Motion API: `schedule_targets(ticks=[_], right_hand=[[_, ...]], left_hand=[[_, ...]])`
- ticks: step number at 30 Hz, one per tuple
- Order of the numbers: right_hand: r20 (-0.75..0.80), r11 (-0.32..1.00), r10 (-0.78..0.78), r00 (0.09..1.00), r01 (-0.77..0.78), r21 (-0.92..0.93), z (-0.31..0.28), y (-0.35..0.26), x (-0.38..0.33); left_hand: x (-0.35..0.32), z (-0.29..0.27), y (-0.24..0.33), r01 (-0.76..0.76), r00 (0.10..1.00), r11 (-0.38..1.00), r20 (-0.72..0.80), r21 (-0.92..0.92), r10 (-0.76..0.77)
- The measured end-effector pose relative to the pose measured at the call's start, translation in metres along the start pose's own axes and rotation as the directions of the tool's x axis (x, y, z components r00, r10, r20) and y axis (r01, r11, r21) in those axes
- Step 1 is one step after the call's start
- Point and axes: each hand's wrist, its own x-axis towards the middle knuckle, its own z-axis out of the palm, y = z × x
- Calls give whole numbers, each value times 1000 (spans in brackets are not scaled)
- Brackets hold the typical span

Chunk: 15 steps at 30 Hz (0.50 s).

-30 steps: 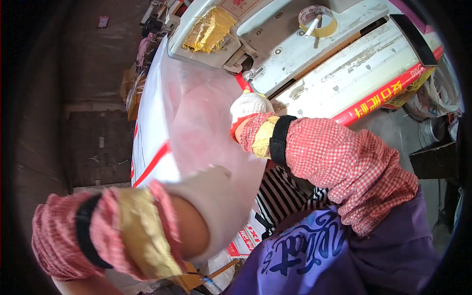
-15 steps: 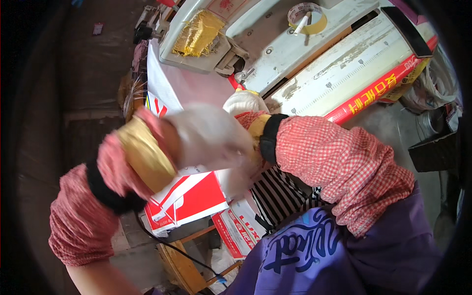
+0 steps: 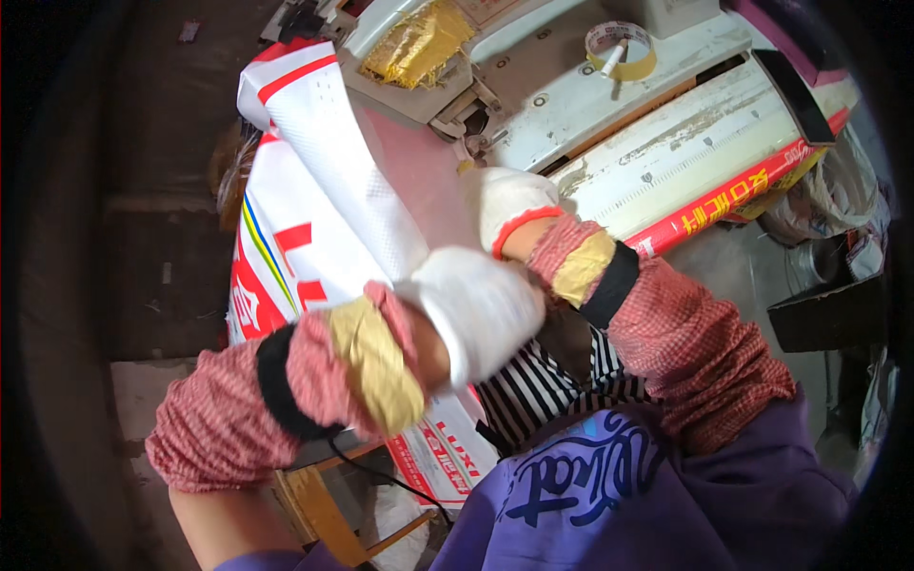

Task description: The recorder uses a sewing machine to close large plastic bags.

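Head view: the left hand (image 3: 476,309), in a white glove, is closed on the near end of a white woven sack (image 3: 338,167) with red stripes, roughly at chest height in front of the person. Half a second ago this hand was higher and blurred in motion across the bench; it has since come down and steadied, and the sack, previously hidden behind it, now runs in a long fold from the grip toward the sewing machine head (image 3: 419,57). The right hand (image 3: 505,205), also gloved, rests on the pink sheet (image 3: 424,176) beside the machine; whether its fingers pinch anything cannot be determined. It has hardly moved. A stack of printed sacks (image 3: 276,276) lies below the left forearm. A roll of tape (image 3: 621,49) sits on the machine bed (image 3: 609,105). Judgement: the sack appears drawn clear and ready for alignment at the machine.
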Motion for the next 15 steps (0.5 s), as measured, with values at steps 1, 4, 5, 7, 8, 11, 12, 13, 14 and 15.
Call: schedule_targets(ticks=[1,4,5,7,8,11,12,13,14,15], right_hand=[[-22,964,76,997,-68,256,-3,6,10],[155,911,-29,988,-37,410,-5,18,27],[340,465,107,934,-349,814,-6,13,26],[484,-149,60,873,-471,869,-5,-11,20],[418,-109,45,907,-411,905,2,-13,21],[83,727,-69,994,-7,687,5,-28,27],[13,869,-105,994,86,487,-3,-38,24],[-71,921,-62,996,85,380,2,-44,24],[-63,923,-66,996,85,375,3,-43,28],[-57,975,-82,995,92,201,1,-39,33]], left_hand=[[10,-7,-7,120,979,993,166,9,-119],[25,17,-53,196,981,974,-28,116,-194],[22,22,-69,192,979,970,-98,148,-178],[30,54,-125,307,921,952,-255,10,-294],[33,52,-142,384,884,921,-264,-57,-385],[30,64,-178,415,805,905,-425,-96,-414],[21,60,-175,438,832,899,-369,-23,-415],[11,54,-168,450,856,891,-309,54,-414],[-5,49,-154,470,869,879,-220,84,-443],[-29,37,-132,472,872,873,-212,124,-442]])
